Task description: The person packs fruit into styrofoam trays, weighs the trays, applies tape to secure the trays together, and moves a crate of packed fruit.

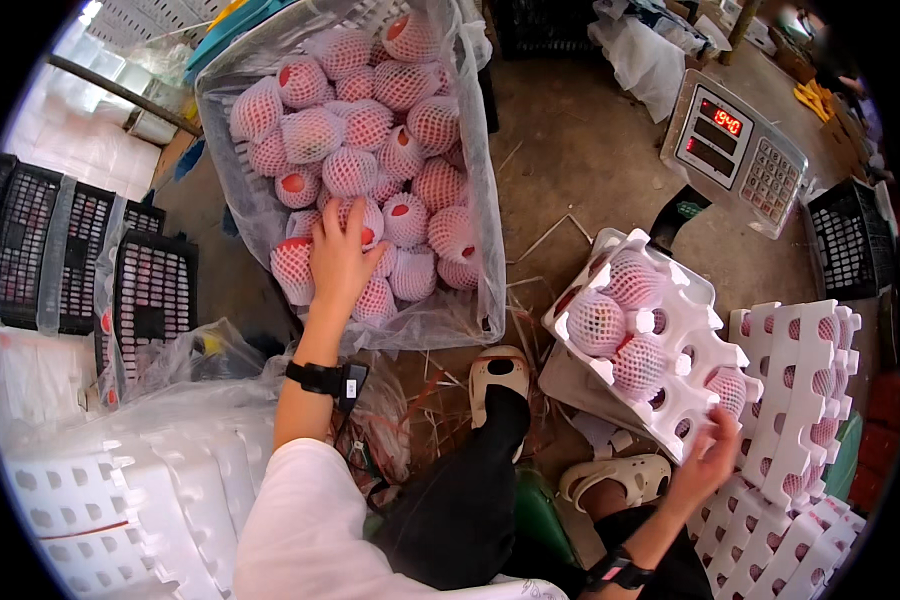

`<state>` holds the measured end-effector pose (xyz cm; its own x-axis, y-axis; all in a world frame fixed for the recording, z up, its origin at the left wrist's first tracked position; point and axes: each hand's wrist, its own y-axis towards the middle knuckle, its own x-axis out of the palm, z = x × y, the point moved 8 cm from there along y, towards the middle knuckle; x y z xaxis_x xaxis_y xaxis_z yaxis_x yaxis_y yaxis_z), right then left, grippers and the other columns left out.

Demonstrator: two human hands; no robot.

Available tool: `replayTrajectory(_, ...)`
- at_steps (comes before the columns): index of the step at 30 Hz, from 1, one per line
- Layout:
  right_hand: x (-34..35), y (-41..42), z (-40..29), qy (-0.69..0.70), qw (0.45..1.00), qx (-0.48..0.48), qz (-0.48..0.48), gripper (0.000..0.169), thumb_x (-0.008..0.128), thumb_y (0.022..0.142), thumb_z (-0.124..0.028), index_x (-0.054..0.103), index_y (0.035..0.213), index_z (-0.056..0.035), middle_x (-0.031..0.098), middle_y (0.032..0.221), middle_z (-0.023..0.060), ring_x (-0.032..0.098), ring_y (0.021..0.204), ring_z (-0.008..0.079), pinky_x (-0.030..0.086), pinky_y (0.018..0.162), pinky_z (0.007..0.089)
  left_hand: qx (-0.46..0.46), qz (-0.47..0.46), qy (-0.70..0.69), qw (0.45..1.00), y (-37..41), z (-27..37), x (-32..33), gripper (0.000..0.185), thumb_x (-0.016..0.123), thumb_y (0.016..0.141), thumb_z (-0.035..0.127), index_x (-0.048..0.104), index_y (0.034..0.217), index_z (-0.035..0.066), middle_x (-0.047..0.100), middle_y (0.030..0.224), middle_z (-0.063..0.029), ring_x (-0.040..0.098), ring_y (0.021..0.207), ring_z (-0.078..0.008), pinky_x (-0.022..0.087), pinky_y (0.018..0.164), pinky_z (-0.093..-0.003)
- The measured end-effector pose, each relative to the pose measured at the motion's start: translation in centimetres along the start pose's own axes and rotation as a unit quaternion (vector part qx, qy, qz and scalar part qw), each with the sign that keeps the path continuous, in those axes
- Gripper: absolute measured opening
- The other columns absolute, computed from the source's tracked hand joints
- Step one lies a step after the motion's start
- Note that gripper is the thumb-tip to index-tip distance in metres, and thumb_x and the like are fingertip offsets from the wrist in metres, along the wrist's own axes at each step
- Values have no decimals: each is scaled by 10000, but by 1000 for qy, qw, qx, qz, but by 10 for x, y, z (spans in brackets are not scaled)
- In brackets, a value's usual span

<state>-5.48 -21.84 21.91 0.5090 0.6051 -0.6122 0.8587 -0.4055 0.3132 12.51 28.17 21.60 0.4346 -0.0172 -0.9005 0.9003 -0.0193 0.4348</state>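
My left hand (pixel 343 251) reaches into a large crate lined with clear plastic (pixel 495 300), its fingers and thumb curled around a red fruit in a pink foam net (pixel 365 225). Many more netted fruits (pixel 349 172) are heaped there. To the right, a white foam tray with moulded pockets (pixel 679 319) sits tilted on a scale's platform (pixel 562 375). Three netted fruits (pixel 640 367) sit together at its left side. Another netted fruit (pixel 726 388) rests in the near right corner. My right hand (pixel 711 450), slightly blurred, is beside that fruit with fingers apart.
A digital scale display (pixel 735 154) with lit digits stands behind the tray. Stacked foam trays of netted fruit (pixel 791 397) rise at right; white foam trays (pixel 135 510) are piled at left. Black plastic crates (pixel 154 300) stand far left. Straps (pixel 450 382) litter the floor by my shoes.
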Motion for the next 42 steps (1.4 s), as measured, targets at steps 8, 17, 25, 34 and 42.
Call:
replayTrajectory(8, 147, -28, -108, 380, 865, 61, -323, 408, 616, 845, -35, 524, 1242, -30, 565, 1200, 134, 570, 1061, 237, 489, 853, 346, -217, 9, -641, 736, -57, 27, 5, 708, 771, 643, 223, 391, 1228, 101, 443, 1234, -98, 500, 1147, -261, 449, 929, -410)
replayTrajectory(17, 187, -37, -125, 531, 745, 56, -399, 808, 770, 765, -120, 293, 1416, -72, 348, 1377, 106, 363, 1289, 214, 316, 1064, 366, 158, -263, -634, 710, -71, 163, -25, 474, 767, 746, 201, 523, 1122, 51, 348, 1440, -186, 327, 1352, -359, 316, 1060, -464)
replayTrajectory(25, 160, -46, -98, 481, 837, 10, -262, 833, 830, 643, -190, 349, 1306, -43, 436, 1250, 124, 452, 1192, 273, 364, 1008, 399, -219, -431, -826, 290, -98, 215, 0, 730, 624, 867, 465, 326, 1404, 70, 441, 1353, -107, 454, 1239, -233, 391, 1038, -385)
replayTrajectory(34, 94, -29, -90, 109, 984, -112, -90, 913, 895, 544, -174, 380, 1280, -14, 405, 1242, 202, 444, 1147, 349, 397, 970, 418, -97, -489, -805, 322, -112, 271, -12, 633, 504, 933, 198, 206, 1473, 55, 289, 1460, -143, 327, 1338, -222, 317, 1085, -366)
replayTrajectory(42, -31, -4, 4, -207, 975, 28, -80, 722, 706, 585, -15, 470, 1267, -24, 453, 1219, 199, 431, 1178, 377, 329, 1033, 431, 246, -538, -635, 497, -97, 259, -41, 536, 558, 929, 196, 390, 1407, 23, 410, 1442, -139, 417, 1304, -270, 333, 1061, -367)
